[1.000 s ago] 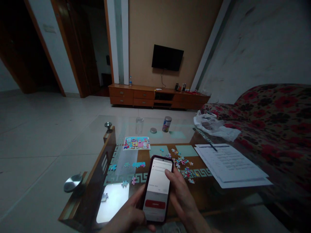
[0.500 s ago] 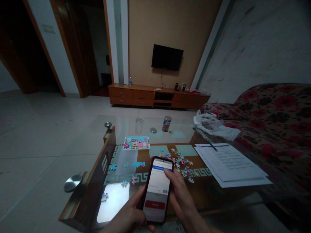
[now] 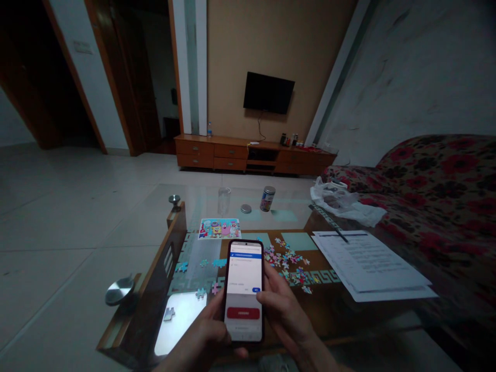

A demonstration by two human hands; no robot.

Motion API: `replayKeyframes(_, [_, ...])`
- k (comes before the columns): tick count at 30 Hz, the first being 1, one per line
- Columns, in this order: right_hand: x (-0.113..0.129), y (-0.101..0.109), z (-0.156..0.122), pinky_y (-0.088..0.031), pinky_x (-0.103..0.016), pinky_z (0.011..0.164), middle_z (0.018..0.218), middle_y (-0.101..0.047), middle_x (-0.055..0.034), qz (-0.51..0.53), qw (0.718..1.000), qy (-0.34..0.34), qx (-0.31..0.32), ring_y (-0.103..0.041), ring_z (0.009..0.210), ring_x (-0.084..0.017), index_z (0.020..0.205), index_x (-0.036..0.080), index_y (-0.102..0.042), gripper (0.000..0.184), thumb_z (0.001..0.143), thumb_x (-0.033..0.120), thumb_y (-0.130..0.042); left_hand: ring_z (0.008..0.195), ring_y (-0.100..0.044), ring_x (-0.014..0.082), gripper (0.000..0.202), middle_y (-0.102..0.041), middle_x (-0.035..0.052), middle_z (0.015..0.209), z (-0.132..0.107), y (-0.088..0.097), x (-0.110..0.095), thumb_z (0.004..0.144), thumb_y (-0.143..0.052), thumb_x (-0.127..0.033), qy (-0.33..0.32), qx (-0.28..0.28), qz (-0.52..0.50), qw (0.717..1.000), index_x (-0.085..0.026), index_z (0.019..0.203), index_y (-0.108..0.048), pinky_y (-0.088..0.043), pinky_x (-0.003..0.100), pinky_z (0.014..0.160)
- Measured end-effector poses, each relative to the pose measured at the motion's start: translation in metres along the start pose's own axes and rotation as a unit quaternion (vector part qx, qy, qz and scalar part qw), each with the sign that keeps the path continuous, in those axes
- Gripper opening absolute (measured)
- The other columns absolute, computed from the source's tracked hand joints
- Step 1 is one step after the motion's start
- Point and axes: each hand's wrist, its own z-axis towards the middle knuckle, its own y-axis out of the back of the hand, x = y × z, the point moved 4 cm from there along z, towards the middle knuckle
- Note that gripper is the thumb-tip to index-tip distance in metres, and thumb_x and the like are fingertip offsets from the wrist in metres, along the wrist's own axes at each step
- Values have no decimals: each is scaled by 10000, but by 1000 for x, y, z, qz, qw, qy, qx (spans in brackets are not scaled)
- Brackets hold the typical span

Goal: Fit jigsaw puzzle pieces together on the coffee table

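My left hand (image 3: 203, 328) and my right hand (image 3: 284, 315) both grip a dark-cased smartphone (image 3: 244, 292) above a glass-topped coffee table (image 3: 194, 199). Its lit screen shows a white page with a red button and a small blue button; the text is too small to read. Beyond the phone's right edge lies a scattered heap of small jigsaw pieces (image 3: 284, 260). Several loose pieces (image 3: 200, 293) rest to the left of the phone. A cartoon picture card (image 3: 219, 228) lies on the glass farther ahead. The phone hides part of the table.
Stacked printed papers (image 3: 368, 263) with a pen (image 3: 341, 235) lie on the table's right. A clear glass (image 3: 223, 200), a can (image 3: 267, 199) and a round lid (image 3: 245, 208) stand farther back. A plastic bag (image 3: 337, 199) sits beside a floral sofa (image 3: 437, 181).
The phone has turned more upright and shifted left in both hands. A small blue button now shows on its screen. The whole view has shifted slightly.
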Motion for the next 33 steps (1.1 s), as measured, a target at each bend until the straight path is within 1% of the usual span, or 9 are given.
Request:
replayKeyframes(3, [-1, 0, 1, -435, -429, 913, 1204, -657, -107, -7, 1000, 4, 8, -589, 1096, -305, 1268, 191, -534, 686, 596, 134, -665, 977, -620, 331, 916, -633, 147, 1163, 1, 0, 2, 442, -511, -134, 0, 1, -1, 1000, -183, 1346, -376, -502, 342, 625])
replayKeyframes(6, [-2, 3, 1, -430, -420, 918, 1196, -660, -104, -10, 1000, 6, -3, -587, 1101, -297, 1260, 199, -538, 665, 610, 155, -669, 976, -621, 337, 924, -637, 147, 1149, 2, 2, 4, 439, -509, -137, 4, 7, -5, 1000, -187, 1352, -372, -501, 351, 634])
replayKeyframes(9, [-3, 5, 2, -431, -411, 913, 1193, -660, -102, -11, 1000, 5, -14, -595, 1087, -285, 1263, 202, -534, 653, 625, 168, -671, 968, -625, 328, 927, -639, 145, 1142, 2, 2, 3, 452, -504, -137, 0, 14, -11, 1000, -194, 1366, -356, -494, 346, 639])
replayKeyframes(12, [-3, 4, 1, -429, -420, 920, 1204, -652, -113, -10, 1000, 8, -9, -596, 1083, -286, 1268, 187, -526, 654, 631, 178, -675, 966, -627, 324, 918, -642, 140, 1137, 1, 2, 3, 464, -506, -136, 0, 16, -12, 1000, -200, 1367, -355, -492, 343, 640])
replayKeyframes(18, [-4, 4, 0, -437, -439, 921, 1213, -647, -124, 0, 1000, 7, -10, -593, 1092, -289, 1271, 185, -509, 658, 634, 187, -671, 936, -629, 308, 915, -652, 127, 1108, 2, 0, 3, 446, -516, -134, 12, -2, 1, 1000, -195, 1349, -385, -495, 332, 622])
replayKeyframes(22, [-5, 5, 1, -447, -434, 917, 1219, -646, -119, 8, 1000, 3, -16, -595, 1090, -286, 1278, 190, -502, 690, 610, 178, -673, 912, -633, 288, 911, -657, 122, 1097, 1, -2, 2, 455, -515, -123, 16, 0, 3, 1000, -189, 1354, -384, -496, 330, 629])
replayKeyframes(28, [-4, 4, 1, -452, -425, 909, 1185, -664, -117, 3, 1000, -2, -19, -607, 1061, -275, 1280, 180, -501, 676, 624, 173, -660, 952, -626, 305, 916, -656, 115, 1104, 0, -2, 1, 458, -506, -121, 22, -2, -1, 1000, -187, 1361, -369, -503, 344, 654])
replayKeyframes(33, [-5, 5, 0, -449, -433, 915, 1183, -664, -108, 5, 1000, -5, -21, -602, 1072, -285, 1281, 196, -507, 686, 614, 181, -668, 952, -624, 306, 906, -648, 128, 1136, 0, -1, 2, 463, -505, -125, 9, 6, -1, 1000, -183, 1359, -380, -502, 336, 636])
